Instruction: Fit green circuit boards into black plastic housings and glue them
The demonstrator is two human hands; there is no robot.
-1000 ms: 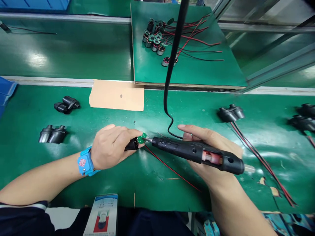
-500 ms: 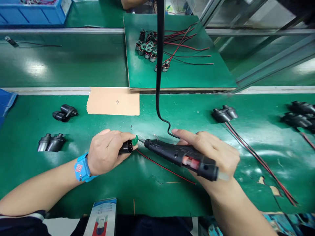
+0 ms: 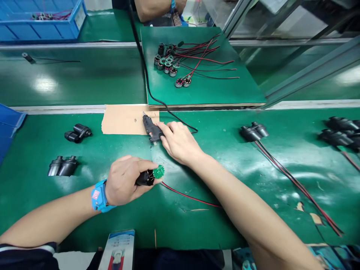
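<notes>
My left hand [image 3: 123,182] wears a blue wrist strap [image 3: 99,197] and is closed on a black cylindrical housing [image 3: 144,178]. At the housing's open end, by the thumb and fingertips, a round green circuit board [image 3: 159,171] stands tilted with its face showing. A red wire [image 3: 188,195] trails from there rightward over the mat, passing behind my right forearm. My right hand [image 3: 181,144] has its fingers on the rear of a black glue gun [image 3: 152,129]. The gun's nozzle points away, over a tan cardboard piece [image 3: 120,122].
Black twin housings lie at left [image 3: 63,166] and right [image 3: 254,131], the right ones with wires. On a raised green board [image 3: 202,92] sit several small motors [image 3: 168,68] with wires. A blue bin [image 3: 39,30] stands far left. Beyond, another person's arm [image 3: 152,9] shows. The gun's black cord [image 3: 146,78] crosses behind.
My right hand has carried the glue gun from beside the circuit board up and left to the cardboard. The green board now turns its face more toward me; my left hand keeps hold.
</notes>
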